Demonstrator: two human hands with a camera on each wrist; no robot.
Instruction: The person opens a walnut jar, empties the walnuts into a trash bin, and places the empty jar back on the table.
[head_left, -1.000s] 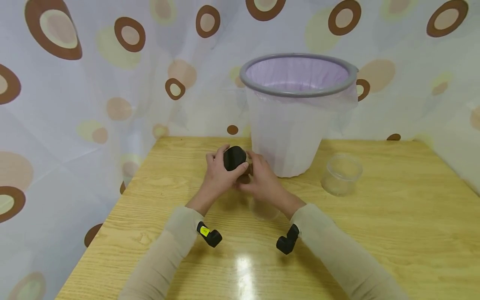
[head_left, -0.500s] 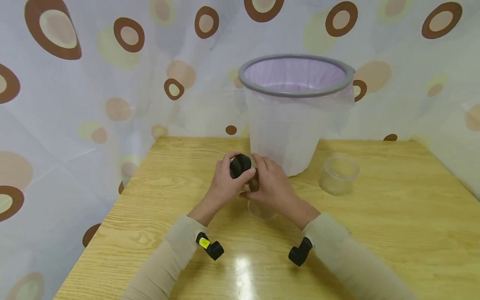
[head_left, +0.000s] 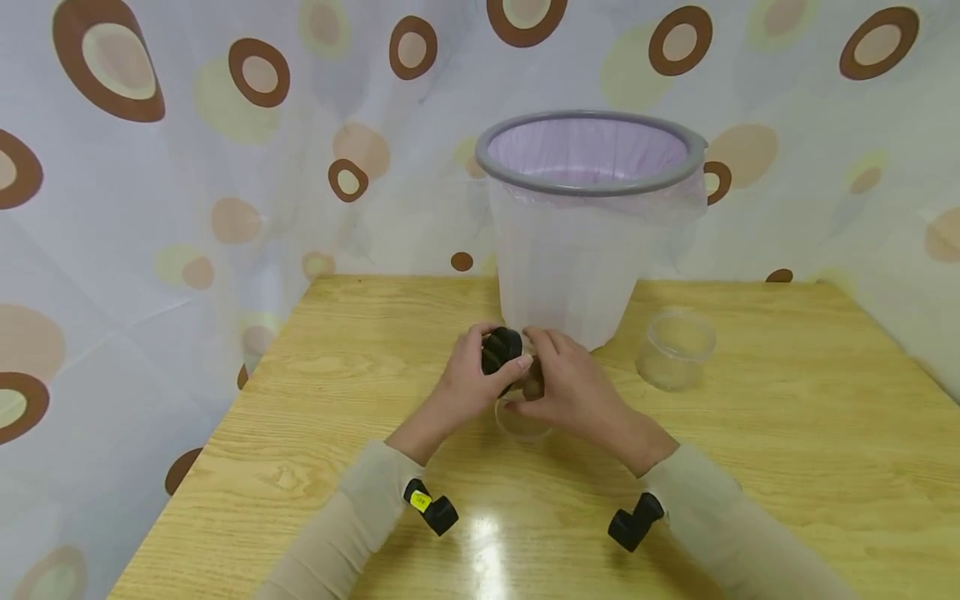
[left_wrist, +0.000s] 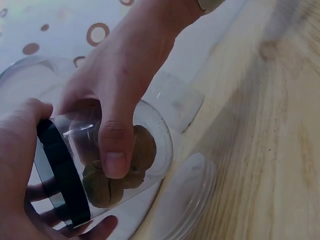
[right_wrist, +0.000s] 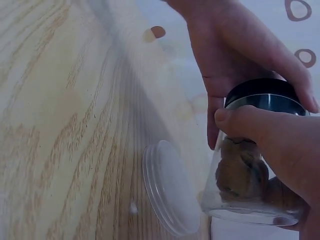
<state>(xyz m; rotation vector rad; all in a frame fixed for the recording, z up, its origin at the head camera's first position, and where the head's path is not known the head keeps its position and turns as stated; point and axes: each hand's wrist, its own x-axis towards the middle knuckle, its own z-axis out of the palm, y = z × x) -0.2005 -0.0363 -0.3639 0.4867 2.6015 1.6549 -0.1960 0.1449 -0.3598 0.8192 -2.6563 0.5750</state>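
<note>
A clear jar (left_wrist: 152, 112) with a black lid (head_left: 502, 350) is held tilted between both hands, its lid end toward the left. Inside it lie several brown, walnut-like lumps (right_wrist: 240, 172). My left hand (head_left: 471, 379) curls its fingers and thumb round the black lid. Gripping the jar's body is my right hand (head_left: 581, 383), its thumb lying along the clear wall in the left wrist view. Below the hands a round clear plastic lid (right_wrist: 171, 187) rests on the wooden table, partly covered by the right hand in the head view.
Behind the hands stands a white bin (head_left: 562, 267) with a grey rim and a pale purple liner. A clear round plastic tub (head_left: 675, 350) sits to its right on the wooden table (head_left: 787, 467). A patterned curtain (head_left: 420, 125) hangs along the back and left.
Both hands have moved right and nearer the person with the jar. The right forearm has swung outward, and the black lid has turned from facing up to facing more sideways.
</note>
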